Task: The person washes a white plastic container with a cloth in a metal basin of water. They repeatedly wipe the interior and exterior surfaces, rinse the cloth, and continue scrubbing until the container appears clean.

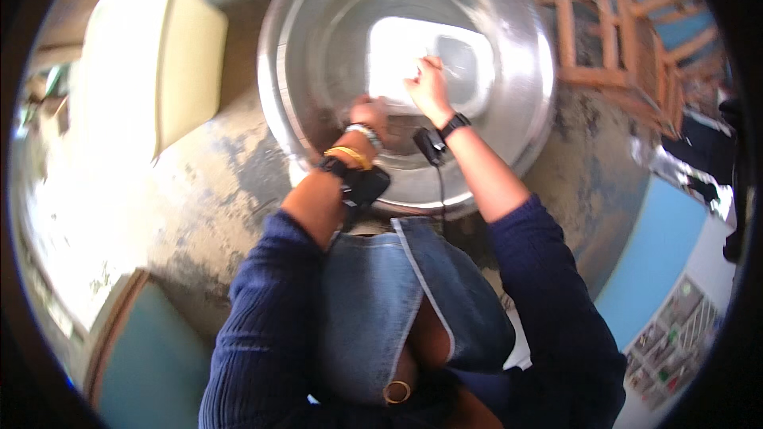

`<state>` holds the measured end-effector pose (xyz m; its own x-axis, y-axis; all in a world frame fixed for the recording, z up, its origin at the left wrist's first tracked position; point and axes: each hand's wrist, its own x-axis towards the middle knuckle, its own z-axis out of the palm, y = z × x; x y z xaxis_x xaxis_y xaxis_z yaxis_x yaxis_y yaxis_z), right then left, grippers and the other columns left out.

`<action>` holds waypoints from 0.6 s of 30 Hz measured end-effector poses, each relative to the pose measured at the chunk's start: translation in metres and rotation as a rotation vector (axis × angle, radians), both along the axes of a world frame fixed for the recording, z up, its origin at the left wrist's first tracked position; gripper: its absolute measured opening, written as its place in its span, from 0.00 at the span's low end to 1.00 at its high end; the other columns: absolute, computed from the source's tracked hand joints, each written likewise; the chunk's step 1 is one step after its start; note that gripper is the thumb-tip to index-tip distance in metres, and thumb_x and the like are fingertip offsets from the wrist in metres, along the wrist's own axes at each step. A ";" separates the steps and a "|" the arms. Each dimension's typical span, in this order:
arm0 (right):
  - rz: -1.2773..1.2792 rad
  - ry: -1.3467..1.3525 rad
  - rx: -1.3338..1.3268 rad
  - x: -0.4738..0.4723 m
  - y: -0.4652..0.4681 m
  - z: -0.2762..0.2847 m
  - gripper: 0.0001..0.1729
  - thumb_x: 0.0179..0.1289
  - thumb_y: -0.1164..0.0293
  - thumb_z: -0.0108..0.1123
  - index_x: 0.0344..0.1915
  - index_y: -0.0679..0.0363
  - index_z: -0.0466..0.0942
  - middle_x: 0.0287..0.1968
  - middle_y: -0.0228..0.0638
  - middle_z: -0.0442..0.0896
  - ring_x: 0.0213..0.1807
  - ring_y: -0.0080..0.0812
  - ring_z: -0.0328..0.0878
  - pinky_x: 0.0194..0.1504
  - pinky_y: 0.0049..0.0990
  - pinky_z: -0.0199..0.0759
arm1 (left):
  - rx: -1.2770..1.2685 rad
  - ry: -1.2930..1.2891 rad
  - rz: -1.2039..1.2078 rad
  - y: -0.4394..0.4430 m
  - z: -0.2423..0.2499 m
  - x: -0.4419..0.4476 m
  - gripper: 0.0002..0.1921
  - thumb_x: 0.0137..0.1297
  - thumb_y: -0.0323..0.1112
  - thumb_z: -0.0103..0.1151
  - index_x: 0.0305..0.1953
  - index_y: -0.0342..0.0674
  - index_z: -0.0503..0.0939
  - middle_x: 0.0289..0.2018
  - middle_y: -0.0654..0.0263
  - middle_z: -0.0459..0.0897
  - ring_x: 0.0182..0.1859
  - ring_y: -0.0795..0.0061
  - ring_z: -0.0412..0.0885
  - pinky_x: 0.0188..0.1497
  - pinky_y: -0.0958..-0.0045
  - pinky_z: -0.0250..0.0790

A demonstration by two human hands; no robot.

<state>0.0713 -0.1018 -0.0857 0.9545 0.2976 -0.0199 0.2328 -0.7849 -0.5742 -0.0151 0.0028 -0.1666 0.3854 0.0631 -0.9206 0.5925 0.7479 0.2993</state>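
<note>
A large round metal basin (518, 131) stands before me, and a white rectangular container (390, 56) with rounded corners lies inside it. My left hand (369, 112) reaches to the container's lower left corner, blurred; whether it grips the edge is unclear. Above the container's middle is my right hand (429, 86), its fingers curled, with no held object that I can make out. Bracelets and a black strap with a box-like device (365, 185) are on my left wrist. A black strap (454, 125) circles the right one, and a small black device with a cable (430, 146) hangs beside it.
To the left stands a tall cream-coloured container (191, 65). Wooden chairs or stools (596, 74) are at the upper right. The floor (238, 155) is worn and patchy. A blue panel with a brown edge (149, 357) is at the lower left, and a blue and white surface (656, 238) at the right.
</note>
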 end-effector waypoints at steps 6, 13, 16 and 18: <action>0.392 0.022 -0.100 -0.026 0.012 0.022 0.10 0.57 0.79 0.46 0.38 0.66 0.74 0.44 0.48 0.75 0.46 0.52 0.74 0.45 0.42 0.69 | 0.287 0.055 -0.342 -0.008 -0.013 0.009 0.07 0.64 0.37 0.50 0.35 0.41 0.74 0.28 0.61 0.75 0.28 0.69 0.71 0.25 0.66 0.62; 0.627 -0.070 -0.290 -0.043 -0.026 0.042 0.10 0.49 0.80 0.54 0.35 0.61 0.74 0.36 0.38 0.72 0.42 0.43 0.72 0.41 0.38 0.70 | -0.065 0.129 -0.100 0.002 0.051 0.011 0.11 0.63 0.37 0.57 0.28 0.37 0.75 0.23 0.63 0.75 0.22 0.71 0.73 0.20 0.68 0.63; 0.498 -0.016 -0.160 -0.042 -0.044 0.046 0.11 0.47 0.81 0.55 0.34 0.62 0.74 0.37 0.40 0.73 0.43 0.46 0.72 0.42 0.40 0.69 | 0.151 0.121 -0.073 0.002 0.058 0.014 0.10 0.61 0.34 0.59 0.39 0.36 0.74 0.25 0.65 0.75 0.23 0.72 0.72 0.20 0.67 0.63; 0.349 0.006 -0.182 -0.037 -0.061 0.046 0.11 0.47 0.82 0.56 0.34 0.62 0.74 0.37 0.42 0.73 0.43 0.49 0.72 0.42 0.42 0.69 | 0.343 0.091 -0.042 0.005 0.051 0.018 0.12 0.60 0.32 0.59 0.44 0.35 0.72 0.25 0.65 0.75 0.23 0.73 0.72 0.21 0.67 0.63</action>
